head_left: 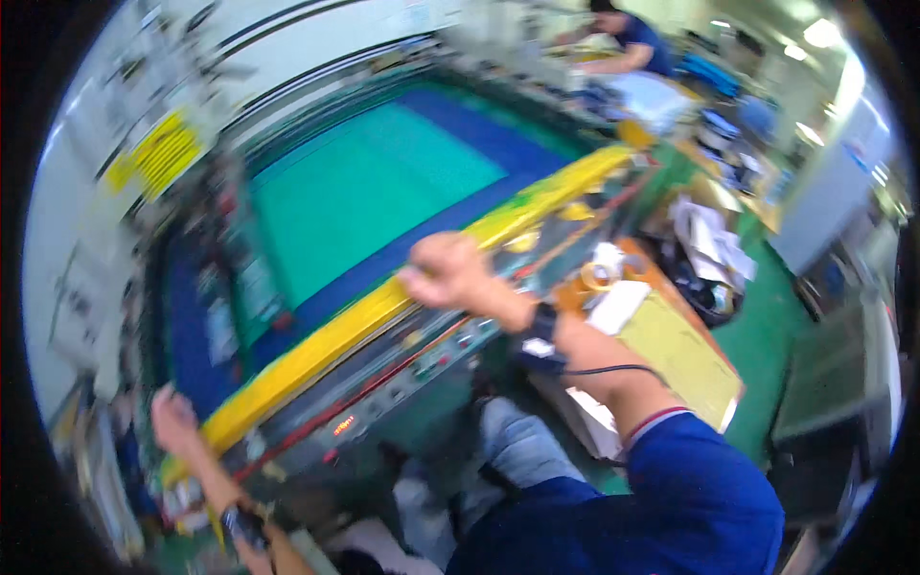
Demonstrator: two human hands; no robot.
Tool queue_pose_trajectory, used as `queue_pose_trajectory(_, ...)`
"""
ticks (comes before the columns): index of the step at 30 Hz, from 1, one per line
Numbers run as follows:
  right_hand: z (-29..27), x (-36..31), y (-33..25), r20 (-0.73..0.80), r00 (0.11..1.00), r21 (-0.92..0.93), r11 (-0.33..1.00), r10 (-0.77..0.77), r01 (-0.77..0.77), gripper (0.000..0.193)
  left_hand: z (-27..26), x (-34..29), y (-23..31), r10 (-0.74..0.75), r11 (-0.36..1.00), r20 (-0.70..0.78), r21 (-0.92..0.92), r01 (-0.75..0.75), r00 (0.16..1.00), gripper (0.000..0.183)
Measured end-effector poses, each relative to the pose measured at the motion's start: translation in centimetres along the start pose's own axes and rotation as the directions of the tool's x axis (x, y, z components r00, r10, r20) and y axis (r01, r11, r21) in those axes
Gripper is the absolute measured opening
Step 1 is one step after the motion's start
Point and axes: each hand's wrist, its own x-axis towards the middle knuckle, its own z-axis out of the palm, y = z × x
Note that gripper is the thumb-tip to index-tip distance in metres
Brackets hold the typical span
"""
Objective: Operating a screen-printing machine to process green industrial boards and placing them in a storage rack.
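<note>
A large printing-screen frame [316,356] with a yellow front bar lies across the machine before me. Inside it is a bright green sheet of mesh [374,187] bordered in dark blue. My right hand [446,271] is closed, its fingers curled over the middle of the yellow bar. At the bar's left end is my left hand [177,422], beside the frame's corner; motion smears its fingers, so their grip does not show. A dark band with a small box [540,343] and a cable is strapped round my right wrist, and another dark band [244,525] is on the left.
Below the bar runs a control panel [412,374] with buttons and a lit red display. To the right stand a low table [685,359] with tape rolls and a bag of waste paper [709,249]. A co-worker [637,48] bends over a far table. A yellow sign [163,153] hangs at left.
</note>
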Motion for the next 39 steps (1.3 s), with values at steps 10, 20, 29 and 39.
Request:
queue_pose_trajectory(10, -38.7, -8.1, 0.5, -0.170, 0.975, -0.735, 0.641, 0.142, -0.222, 0.017, 6.0, -0.3, 54.3, 0.275, -0.394, -0.014, -0.914, 0.100, 0.961, 0.017)
queue_pose_trajectory(20, -39.6, -8.5, -3.7, -0.317, 0.867, -0.497, 0.711, 0.386, -0.498, 0.009, 4.3, 0.5, 59.6, 0.373, -0.335, -0.024, -0.936, 0.111, 0.928, 0.024)
queue_pose_trajectory(29, -13.4, 6.8, -19.7, 0.203, 0.459, -0.070, 0.455, -0.865, 0.888, 0.013, 3.2, 12.1, 26.7, -0.092, 0.243, 0.022, -0.969, 0.044, 0.996, 0.027)
queue_pose_trajectory(39, -18.5, 9.5, -20.1, 0.229, 0.697, 0.124, 0.730, -0.680, 0.672, 0.023, 2.4, 12.2, 25.6, -0.155, 0.127, 0.075, -0.987, 0.095, 0.985, 0.030)
